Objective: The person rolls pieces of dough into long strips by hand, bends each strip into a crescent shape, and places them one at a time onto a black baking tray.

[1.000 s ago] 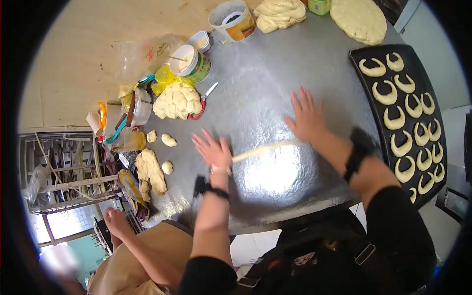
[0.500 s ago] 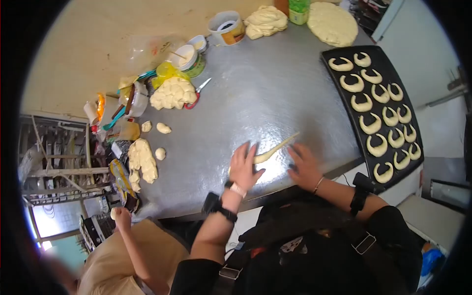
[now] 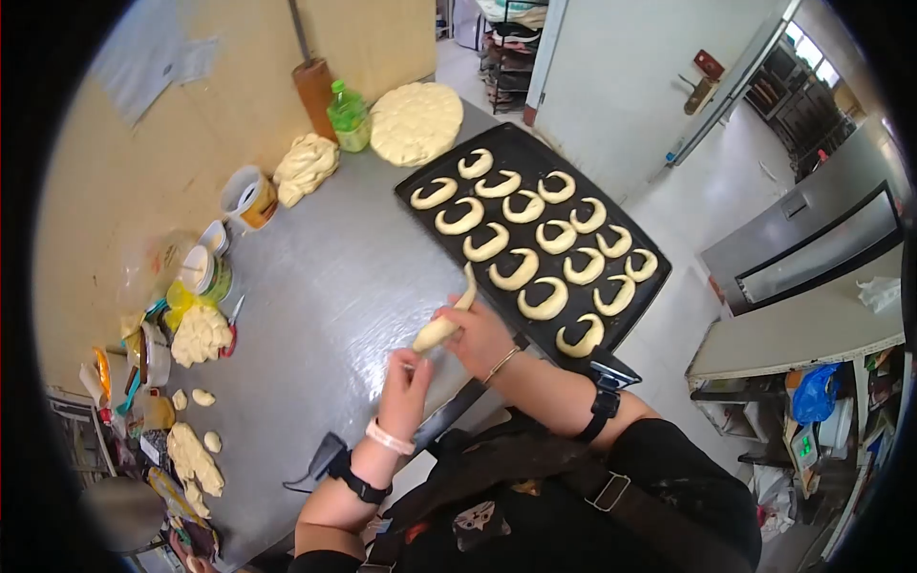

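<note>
A rolled strip of dough (image 3: 436,332), thick in the middle with a thin upper tip, is held in the air above the grey table (image 3: 325,296). My right hand (image 3: 479,342) is closed around its middle from the right side. At its lower end, my left hand (image 3: 407,380) is closed with fingertips pinched on the dough. Just beyond my right hand lies a black baking tray (image 3: 441,229) with several crescent-shaped dough pieces in rows, such as the crescent (image 3: 579,336) at its near corner.
Along the wall stand a tub (image 3: 250,199), a green bottle (image 3: 349,119), a folded dough lump (image 3: 306,168) and a flat dough round (image 3: 416,124). Scissors (image 3: 232,329) lie by another dough mass (image 3: 201,335) at left. Smaller dough pieces (image 3: 202,397) sit nearer. Shelves (image 3: 764,420) stand at right.
My view has turned right towards the tray. The dough strip, on the table before between my open hands, is now lifted and held in both. The co-worker has mostly left view.
</note>
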Motion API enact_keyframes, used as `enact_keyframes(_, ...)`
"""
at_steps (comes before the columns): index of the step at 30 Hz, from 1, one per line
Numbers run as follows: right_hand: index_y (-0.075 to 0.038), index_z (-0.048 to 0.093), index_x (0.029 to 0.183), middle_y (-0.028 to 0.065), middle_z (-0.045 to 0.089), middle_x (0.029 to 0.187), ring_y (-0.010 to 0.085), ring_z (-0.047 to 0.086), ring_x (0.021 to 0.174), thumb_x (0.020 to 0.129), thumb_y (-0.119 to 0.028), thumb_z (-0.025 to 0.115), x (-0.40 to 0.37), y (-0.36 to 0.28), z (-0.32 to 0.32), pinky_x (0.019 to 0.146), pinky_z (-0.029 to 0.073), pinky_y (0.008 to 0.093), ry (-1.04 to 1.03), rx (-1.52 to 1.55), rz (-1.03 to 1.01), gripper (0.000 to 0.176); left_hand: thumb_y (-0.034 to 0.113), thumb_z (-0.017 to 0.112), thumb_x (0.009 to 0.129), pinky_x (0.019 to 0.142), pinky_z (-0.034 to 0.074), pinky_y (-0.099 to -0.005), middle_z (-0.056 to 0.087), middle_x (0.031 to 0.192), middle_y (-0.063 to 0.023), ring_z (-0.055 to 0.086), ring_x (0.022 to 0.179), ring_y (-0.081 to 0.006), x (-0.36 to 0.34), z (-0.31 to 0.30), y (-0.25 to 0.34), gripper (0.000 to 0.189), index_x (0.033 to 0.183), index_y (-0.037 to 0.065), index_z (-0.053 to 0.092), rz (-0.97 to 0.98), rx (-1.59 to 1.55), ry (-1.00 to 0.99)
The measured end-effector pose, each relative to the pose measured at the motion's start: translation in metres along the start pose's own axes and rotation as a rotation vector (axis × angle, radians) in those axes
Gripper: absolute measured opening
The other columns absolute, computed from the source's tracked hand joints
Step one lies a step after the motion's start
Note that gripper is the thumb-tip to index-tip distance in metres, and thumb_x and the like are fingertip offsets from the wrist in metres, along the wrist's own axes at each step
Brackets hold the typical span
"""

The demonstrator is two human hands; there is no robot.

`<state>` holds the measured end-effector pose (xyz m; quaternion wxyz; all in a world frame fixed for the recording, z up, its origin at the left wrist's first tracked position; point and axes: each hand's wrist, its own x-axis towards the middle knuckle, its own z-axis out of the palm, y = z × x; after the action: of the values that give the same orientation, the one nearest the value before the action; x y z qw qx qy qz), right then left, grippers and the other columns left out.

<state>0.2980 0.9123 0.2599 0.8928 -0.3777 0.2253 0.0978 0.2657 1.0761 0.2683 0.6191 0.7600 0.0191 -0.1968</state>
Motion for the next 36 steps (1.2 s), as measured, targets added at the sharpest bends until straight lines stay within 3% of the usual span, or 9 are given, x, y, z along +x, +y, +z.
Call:
enact_keyframes(2, -0.005, 0.038, 0.130, 0.0096, 0.060, 0.107, 0.0224, 0.061, 0.104, 0.084, -0.010, 0.066, -0.007, -0.067, -0.017, 0.087, 0.050, 0.0363, -0.034, 0.011, -0.005, 0.054, 0.020, 0.061, 0.094, 0.079, 0.051, -0.0290, 0.059, 0.098, -0.0084, 0.060, 0.091, -0.0214, 0.032, 0.048, 0.057, 0.026, 0.110, 0.003, 0.051, -0.459, -0.755, -0.217)
enact_keyframes(4, -0.005, 0.039, 0.128, 0.0093, 0.060, 0.106, 0.0222, 0.061, 0.102, 0.084, -0.010, 0.066, 0.004, -0.106, -0.049, 0.085, 0.051, 0.0367, -0.012, 0.035, -0.016, 0.052, 0.017, 0.059, 0.095, 0.081, 0.051, -0.0290, 0.060, 0.099, -0.0065, 0.061, 0.091, -0.0202, 0.077, 0.100, 0.077, 0.018, 0.107, 0.004, 0.053, -0.542, -1.197, -0.251)
enact_keyframes(9, -0.004, 0.049, 0.113, 0.0080, 0.059, 0.101, 0.0212, 0.062, 0.097, 0.089, -0.011, 0.063, 0.086, -0.211, -0.153, 0.076, 0.057, 0.0363, 0.110, -0.059, -0.014, 0.029, 0.003, 0.061, 0.090, 0.082, 0.054, -0.0328, 0.061, 0.108, -0.0074, 0.063, 0.098, -0.0197, 0.221, 0.219, 0.056, 0.040, 0.126, 0.010, 0.046, -0.272, -1.281, 0.230)
enact_keyframes(12, -0.005, 0.047, 0.113, 0.0079, 0.058, 0.100, 0.0204, 0.065, 0.094, 0.090, -0.011, 0.062, 0.159, -0.260, -0.206, 0.075, 0.058, 0.0326, 0.093, -0.349, -0.162, 0.028, -0.001, 0.062, 0.088, 0.082, 0.055, -0.0370, 0.059, 0.116, -0.0099, 0.062, 0.105, -0.0238, 0.271, 0.256, 0.086, 0.068, 0.144, 0.017, 0.028, -0.148, -1.153, 0.318)
enact_keyframes(20, -0.004, 0.050, 0.109, 0.0096, 0.059, 0.087, 0.0194, 0.066, 0.079, 0.086, -0.008, 0.064, 0.312, -0.350, -0.231, 0.055, 0.057, 0.0333, -0.211, -1.230, -0.208, 0.027, 0.003, 0.069, 0.078, 0.049, 0.053, -0.0305, 0.064, 0.078, -0.0056, 0.068, 0.065, -0.0196, 0.411, 0.273, 0.098, 0.030, 0.099, 0.008, 0.048, -0.024, 0.051, 0.286)
enact_keyframes(25, -0.003, 0.054, 0.107, 0.0172, 0.067, 0.089, 0.0294, 0.068, 0.069, 0.084, -0.005, 0.062, 0.391, -0.351, -0.224, 0.063, 0.056, 0.0390, -0.549, -1.890, -0.415, 0.024, 0.007, 0.066, 0.076, 0.067, 0.055, -0.0385, 0.067, 0.085, -0.0162, 0.069, 0.077, -0.0307, 0.470, 0.268, 0.091, 0.038, 0.111, 0.005, 0.051, 0.014, 0.827, 0.168)
enact_keyframes(26, -0.001, 0.054, 0.108, 0.0191, 0.067, 0.095, 0.0336, 0.068, 0.085, 0.083, -0.005, 0.061, 0.383, -0.361, -0.204, 0.072, 0.055, 0.0411, -0.502, -1.802, -0.059, 0.027, 0.009, 0.066, 0.076, 0.071, 0.055, -0.0393, 0.068, 0.089, -0.0172, 0.069, 0.082, -0.0320, 0.474, 0.269, 0.094, 0.039, 0.113, 0.005, 0.051, -0.018, 0.885, 0.142)
enact_keyframes(31, 0.001, 0.051, 0.106, 0.0224, 0.065, 0.092, 0.0334, 0.066, 0.091, 0.088, -0.009, 0.058, 0.410, -0.346, -0.208, 0.077, 0.053, 0.0441, -0.619, -2.202, -0.299, 0.022, 0.014, 0.063, 0.079, 0.082, 0.053, -0.0419, 0.068, 0.096, -0.0233, 0.067, 0.093, -0.0349, 0.485, 0.271, 0.109, 0.041, 0.116, 0.002, 0.052, -0.190, 0.943, 0.030)
enact_keyframes(36, -0.003, 0.054, 0.112, 0.0182, 0.061, 0.111, 0.0338, 0.066, 0.094, 0.091, -0.010, 0.050, 0.404, -0.339, -0.206, 0.077, 0.055, 0.0424, -0.648, -2.352, -0.427, 0.022, 0.034, 0.070, 0.079, 0.082, 0.053, -0.0425, 0.061, 0.107, -0.0187, 0.065, 0.096, -0.0346, 0.468, 0.267, 0.116, 0.048, 0.114, 0.003, 0.056, 0.020, 1.143, 0.136)
